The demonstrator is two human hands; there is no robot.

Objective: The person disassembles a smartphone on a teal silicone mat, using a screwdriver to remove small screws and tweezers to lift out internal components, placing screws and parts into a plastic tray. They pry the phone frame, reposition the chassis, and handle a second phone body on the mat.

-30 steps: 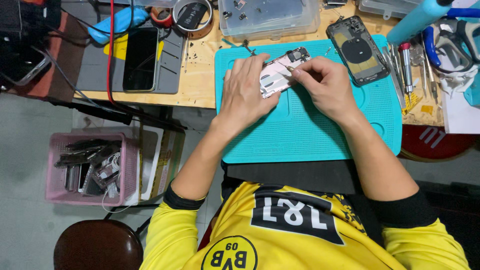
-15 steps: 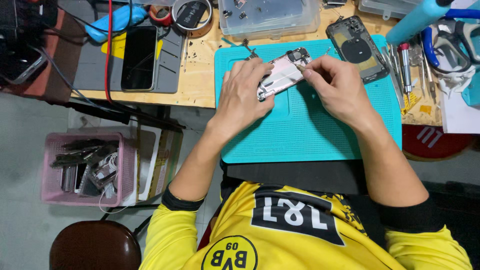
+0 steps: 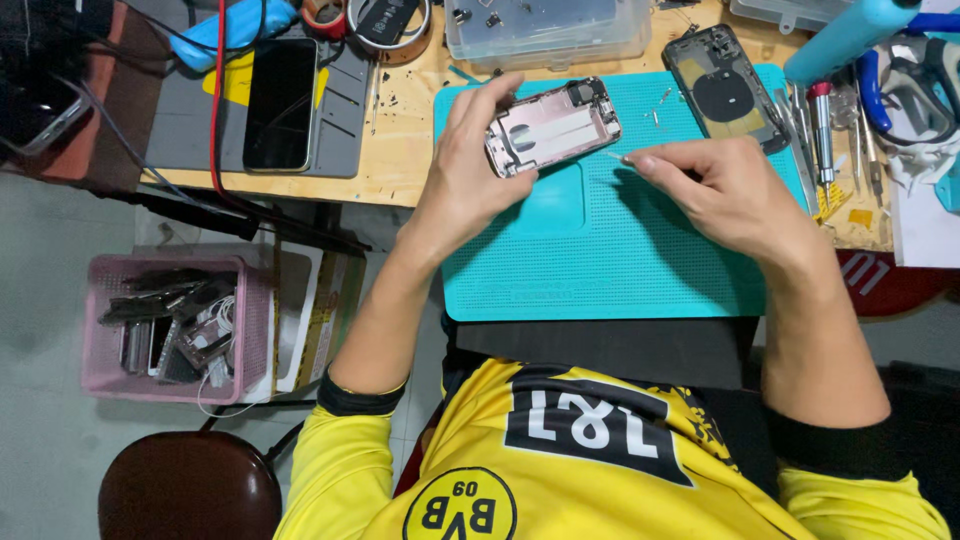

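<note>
Left hand [image 3: 470, 185] closed around one pink phone housing [image 3: 552, 126], raised over teal mat [image 3: 600, 260] on tabletop [image 3: 400, 150]. Right hand [image 3: 735, 195] pinching thin metal tool [image 3: 622, 157] just beside housing. One dark phone [image 3: 281, 104] lying far left; one pink basket [image 3: 170, 325] below on floor.

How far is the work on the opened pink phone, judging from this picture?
Done: the pink phone housing is open, its inside exposed, with no screen on it. In hand: the left hand holds the housing over the teal mat; the right hand holds a thin tool beside it. Left: the housing is not closed, and small loose parts lie on the mat.
</note>
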